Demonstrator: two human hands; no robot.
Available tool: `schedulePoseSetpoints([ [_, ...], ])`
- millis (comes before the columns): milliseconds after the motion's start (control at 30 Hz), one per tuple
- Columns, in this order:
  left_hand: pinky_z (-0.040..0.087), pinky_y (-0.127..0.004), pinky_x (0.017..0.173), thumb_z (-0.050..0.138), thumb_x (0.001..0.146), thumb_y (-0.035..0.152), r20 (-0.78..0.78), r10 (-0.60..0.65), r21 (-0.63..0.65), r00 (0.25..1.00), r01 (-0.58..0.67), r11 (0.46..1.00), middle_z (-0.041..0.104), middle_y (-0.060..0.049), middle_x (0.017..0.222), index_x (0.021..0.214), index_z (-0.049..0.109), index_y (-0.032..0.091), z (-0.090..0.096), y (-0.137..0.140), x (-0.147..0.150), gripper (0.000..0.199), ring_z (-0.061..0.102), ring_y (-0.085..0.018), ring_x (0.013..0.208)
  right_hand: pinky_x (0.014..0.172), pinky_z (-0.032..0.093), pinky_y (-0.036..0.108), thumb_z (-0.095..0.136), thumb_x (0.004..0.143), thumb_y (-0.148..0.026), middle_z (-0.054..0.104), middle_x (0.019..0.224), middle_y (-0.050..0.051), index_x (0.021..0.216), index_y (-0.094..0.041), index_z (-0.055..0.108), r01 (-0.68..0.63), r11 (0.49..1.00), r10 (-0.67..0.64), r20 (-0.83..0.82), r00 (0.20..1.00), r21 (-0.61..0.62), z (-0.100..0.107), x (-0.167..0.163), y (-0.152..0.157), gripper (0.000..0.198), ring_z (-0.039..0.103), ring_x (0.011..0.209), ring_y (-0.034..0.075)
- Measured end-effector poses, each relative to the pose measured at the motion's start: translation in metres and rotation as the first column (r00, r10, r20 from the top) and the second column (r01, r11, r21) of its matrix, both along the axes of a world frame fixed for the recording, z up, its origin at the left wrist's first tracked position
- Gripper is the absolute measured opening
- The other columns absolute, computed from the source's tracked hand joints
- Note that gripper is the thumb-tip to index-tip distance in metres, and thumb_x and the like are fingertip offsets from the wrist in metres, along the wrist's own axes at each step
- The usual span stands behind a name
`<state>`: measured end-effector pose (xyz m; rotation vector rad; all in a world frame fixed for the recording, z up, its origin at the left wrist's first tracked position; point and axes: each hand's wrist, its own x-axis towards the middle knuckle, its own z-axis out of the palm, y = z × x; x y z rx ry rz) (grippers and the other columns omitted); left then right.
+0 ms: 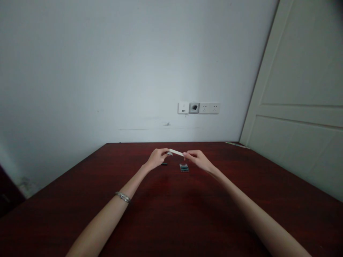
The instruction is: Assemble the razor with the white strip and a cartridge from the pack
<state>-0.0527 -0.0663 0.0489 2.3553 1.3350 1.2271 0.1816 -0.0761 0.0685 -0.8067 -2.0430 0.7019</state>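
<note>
Between my two hands, a slim white bar-shaped object (176,153) is held above the table, tilted down to the right. My left hand (158,157) pinches its left end, where a small shiny piece shows just below the fingers; I cannot make out what that piece is. At the right end, the fingers of my right hand (197,159) are closed on the same white object. Beneath it on the table lies a small clear flat case (184,167) with dark contents. A short dark green stick-like item (164,164) rests beside my left hand, partly hidden by it.
The dark red wooden table (171,221) reaches back to a pale wall. Wall sockets (209,108) sit above its far edge. A white panelled door or cabinet (300,107) rises on the right, and a thin strip (237,145) lies at the far right corner.
</note>
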Motion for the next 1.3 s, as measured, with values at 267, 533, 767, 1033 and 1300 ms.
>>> schedulePoseSetpoints([
  [267, 0.043, -0.021, 0.070, 0.054, 0.076, 0.018, 0.014, -0.021, 0.001, 1.000, 0.021, 1.000, 0.070, -0.002, 0.084, 0.089, 0.070, 0.019, -0.003, 0.003, -0.002, 0.020, 0.063, -0.016, 0.075, 0.051, 0.028, 0.022, 0.044, 0.082, -0.050, 0.055, 0.055, -0.001, 0.067, -0.017, 0.067, 0.060, 0.989, -0.081, 0.159, 0.984, 0.135, -0.003, -0.001, -0.003, 0.043, 0.043, 0.052, 0.011],
  [533, 0.043, -0.020, 0.070, 0.052, 0.076, 0.015, -0.007, -0.017, -0.016, 1.000, 0.017, 1.000, 0.070, -0.003, 0.083, 0.090, 0.069, 0.016, -0.006, 0.006, -0.003, 0.022, 0.062, -0.015, 0.075, 0.055, 0.030, 0.022, 0.037, 0.084, -0.054, 0.057, 0.059, 0.000, 0.071, -0.017, 0.067, 0.094, 0.977, -0.141, 0.248, 0.958, 0.192, 0.004, 0.003, -0.004, 0.049, 0.046, 0.055, 0.012],
  [767, 0.044, -0.021, 0.072, 0.052, 0.076, 0.014, 0.027, -0.048, -0.016, 0.998, 0.049, 0.999, 0.070, -0.003, 0.086, 0.091, 0.070, 0.017, -0.007, 0.006, -0.003, 0.024, 0.063, -0.015, 0.078, 0.056, 0.031, 0.022, 0.036, 0.085, -0.054, 0.059, 0.061, 0.000, 0.072, -0.017, 0.066, 0.043, 0.982, -0.098, 0.304, 0.947, 0.185, 0.005, 0.003, -0.006, 0.050, 0.047, 0.056, 0.012],
  [1033, 0.046, -0.022, 0.072, 0.055, 0.076, 0.019, 0.053, -0.050, -0.031, 0.997, 0.052, 0.998, 0.071, -0.003, 0.086, 0.090, 0.070, 0.016, -0.006, 0.006, -0.003, 0.021, 0.063, -0.017, 0.078, 0.055, 0.032, 0.022, 0.035, 0.085, -0.054, 0.057, 0.059, 0.000, 0.071, -0.016, 0.066, 0.067, 0.983, -0.111, 0.260, 0.959, 0.174, 0.003, 0.005, -0.001, 0.051, 0.046, 0.054, 0.011],
  [1300, 0.045, -0.022, 0.073, 0.054, 0.075, 0.013, 0.023, -0.050, -0.044, 0.998, 0.051, 0.998, 0.071, -0.003, 0.084, 0.090, 0.070, 0.017, -0.005, 0.004, -0.003, 0.023, 0.063, -0.016, 0.076, 0.055, 0.031, 0.022, 0.035, 0.086, -0.053, 0.061, 0.063, 0.002, 0.076, -0.018, 0.068, 0.050, 0.967, -0.134, 0.334, 0.933, 0.248, 0.010, 0.002, -0.012, 0.050, 0.049, 0.057, 0.012],
])
